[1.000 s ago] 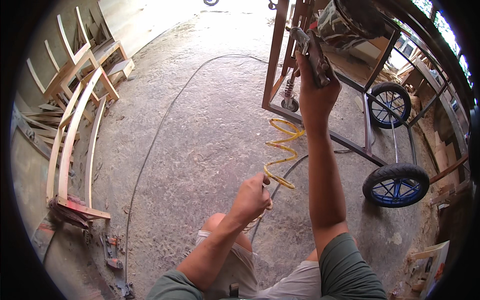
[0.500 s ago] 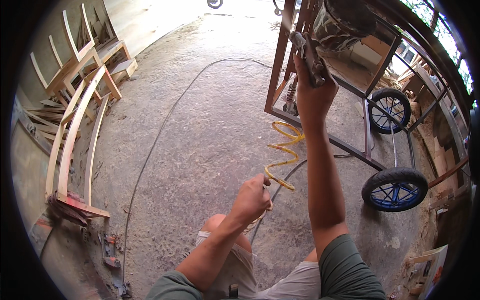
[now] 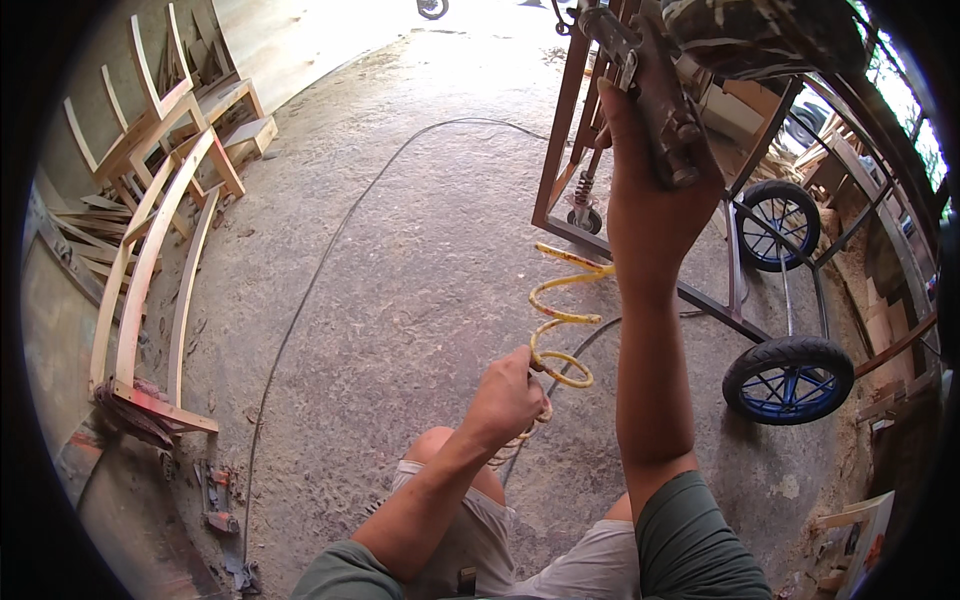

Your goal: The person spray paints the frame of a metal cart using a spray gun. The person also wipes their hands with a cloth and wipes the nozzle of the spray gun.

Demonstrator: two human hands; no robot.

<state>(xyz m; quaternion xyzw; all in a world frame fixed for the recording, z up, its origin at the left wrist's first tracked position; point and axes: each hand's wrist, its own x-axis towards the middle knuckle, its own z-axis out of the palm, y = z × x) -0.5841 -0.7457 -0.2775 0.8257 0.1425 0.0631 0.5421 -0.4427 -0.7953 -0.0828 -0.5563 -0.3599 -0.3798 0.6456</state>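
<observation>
My right hand (image 3: 660, 225) is raised at the upper right, its fingers wrapped around a spray gun (image 3: 645, 85) with a worn metal body. Beyond the gun is a dark, paint-smeared cup (image 3: 765, 38), partly cut off by the picture's edge; their joint is not plain to see. A yellow coiled air hose (image 3: 565, 318) runs down from behind my right wrist. Lower and to the left, above my knees, my left hand (image 3: 502, 400) is closed on the coiled hose. Paler loops hang below that fist.
A brown metal frame cart (image 3: 740, 325) with a blue-spoked wheel (image 3: 788, 380) stands at right. Curved wooden frames (image 3: 145, 265) lean along the left side. A dark cable (image 3: 330, 245) arcs across the concrete floor. A clamp-like tool (image 3: 218, 497) lies at lower left.
My right hand has come nearer and slightly right with the spray gun and cup, which look larger. The yellow coils have shifted and stretched; my left hand has barely moved.
</observation>
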